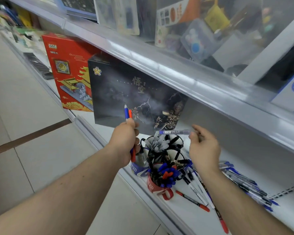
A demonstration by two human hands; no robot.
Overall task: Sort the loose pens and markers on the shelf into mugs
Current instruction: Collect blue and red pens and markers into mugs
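The right hand pinches a clear blue-capped pen above the crammed white mug while the left hand grips blue and red pens, so forcing it in could spill the mug's pens onto the white shelf.

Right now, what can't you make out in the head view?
- Blue mug: mostly behind the left hand; contents unclear.
- Pens in left hand: middles hidden in the fist; exact count uncertain.
- Right hand grip on the clear pen: fingertip contact is blurred.
- Red mug label: too small to read.
- Loose pens on the shelf: overlapping, uncountable.
- Upper shelf goods: blurred behind plastic.
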